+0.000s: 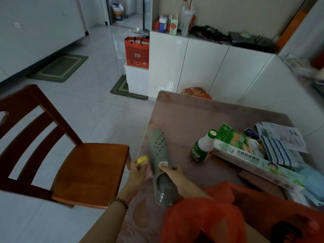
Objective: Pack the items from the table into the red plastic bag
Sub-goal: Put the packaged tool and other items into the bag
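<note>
right grip (172,171) holds a perforated grey-green slipper (160,160); left grip (138,170) pinches a yellow-capped item (142,159).

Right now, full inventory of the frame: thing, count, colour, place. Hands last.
red plastic bag: 1, red, near table edge
slipper: 1, grey-green, left part of table, gripped
bottle: 1, white and green, upright mid-table
foil box: 1, green-white, right of bottle
papers: several, white, far right of table
striped cloth: 1, blue-white, right, beside the papers
small yellow-capped item: 1, in left hand
table: 1, pinkish cover
chair: 1, brown wood, left of table
gift bag: 1, red, on low white unit
left hand: holds the yellow-capped item
right hand: grips the slipper
</note>
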Action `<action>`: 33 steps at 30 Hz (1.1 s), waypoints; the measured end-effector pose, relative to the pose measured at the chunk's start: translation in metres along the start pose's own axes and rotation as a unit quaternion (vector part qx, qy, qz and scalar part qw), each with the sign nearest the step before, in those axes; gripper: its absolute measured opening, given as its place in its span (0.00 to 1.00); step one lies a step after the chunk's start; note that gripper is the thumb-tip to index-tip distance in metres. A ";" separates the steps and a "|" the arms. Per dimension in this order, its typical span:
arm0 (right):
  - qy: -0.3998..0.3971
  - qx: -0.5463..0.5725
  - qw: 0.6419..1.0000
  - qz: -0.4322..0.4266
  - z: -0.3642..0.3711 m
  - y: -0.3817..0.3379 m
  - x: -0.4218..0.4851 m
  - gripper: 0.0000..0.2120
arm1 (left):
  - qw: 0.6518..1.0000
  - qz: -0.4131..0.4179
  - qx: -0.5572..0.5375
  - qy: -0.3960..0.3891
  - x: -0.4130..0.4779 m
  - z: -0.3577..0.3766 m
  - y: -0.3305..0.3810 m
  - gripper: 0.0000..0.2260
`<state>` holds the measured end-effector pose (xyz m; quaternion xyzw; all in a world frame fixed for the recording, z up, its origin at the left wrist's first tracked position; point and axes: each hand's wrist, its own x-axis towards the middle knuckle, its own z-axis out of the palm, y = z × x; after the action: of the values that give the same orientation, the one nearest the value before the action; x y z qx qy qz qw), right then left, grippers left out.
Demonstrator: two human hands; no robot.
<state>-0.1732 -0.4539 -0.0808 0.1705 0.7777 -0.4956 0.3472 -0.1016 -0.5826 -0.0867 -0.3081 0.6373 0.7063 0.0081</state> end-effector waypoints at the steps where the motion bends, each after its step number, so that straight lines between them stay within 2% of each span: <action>1: -0.003 0.001 1.000 -0.021 0.000 0.002 -0.004 0.34 | 1.000 -0.006 -0.011 -0.010 0.001 0.000 -0.001 0.22; 4: -0.048 0.056 0.996 -0.044 -0.002 0.002 -0.007 0.30 | 0.999 -0.016 -0.037 -0.016 0.002 0.001 0.001 0.21; 8: -0.063 0.072 0.995 -0.032 -0.013 -0.012 -0.020 0.33 | 1.000 0.014 -0.014 -0.010 -0.002 0.004 0.017 0.18; 11: -0.116 0.146 0.980 -0.062 -0.034 -0.039 -0.033 0.24 | 0.997 0.063 0.036 -0.005 -0.009 0.003 0.051 0.18; 13: -0.181 0.205 0.956 -0.100 -0.057 -0.064 -0.050 0.22 | 0.994 0.103 0.023 0.004 -0.019 0.004 0.083 0.19; 16: -0.279 0.286 0.900 -0.175 -0.093 -0.097 -0.084 0.35 | 0.990 0.122 -0.059 -0.043 -0.036 0.011 0.128 0.20; 18: -0.343 0.321 0.858 -0.209 -0.112 -0.109 -0.108 0.39 | 0.984 0.131 -0.093 -0.071 -0.056 0.021 0.155 0.21; 20: -0.389 0.327 0.828 -0.235 -0.122 -0.116 -0.137 0.34 | 0.983 0.164 -0.037 -0.074 -0.079 0.036 0.175 0.21; 22: -0.423 0.325 0.802 -0.268 -0.127 -0.118 -0.163 0.28 | 0.965 0.250 0.059 -0.061 -0.108 0.051 0.192 0.15; 23: -0.423 0.320 0.798 -0.286 -0.130 -0.117 -0.175 0.29 | 0.951 0.291 0.081 -0.065 -0.121 0.060 0.200 0.09; 24: -0.419 0.319 0.797 -0.297 -0.134 -0.116 -0.187 0.32 | 0.936 0.329 0.096 -0.075 -0.131 0.066 0.205 0.07; 26: -0.414 0.318 0.796 -0.306 -0.146 -0.111 -0.206 0.34 | 0.926 0.345 0.137 -0.069 -0.146 0.076 0.210 0.06; 29: -0.425 0.316 0.782 -0.328 -0.174 -0.097 -0.235 0.26 | 0.928 0.318 0.189 -0.051 -0.181 0.086 0.217 0.22; 33: -0.390 0.341 0.782 -0.345 -0.214 -0.070 -0.269 0.21 | 0.954 0.260 0.122 -0.082 -0.232 0.082 0.201 0.35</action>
<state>-0.1069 -0.2742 0.2132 -0.2102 0.3625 -0.8396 0.3458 -0.0299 -0.4582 0.1962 -0.0694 0.7738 0.6237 -0.0859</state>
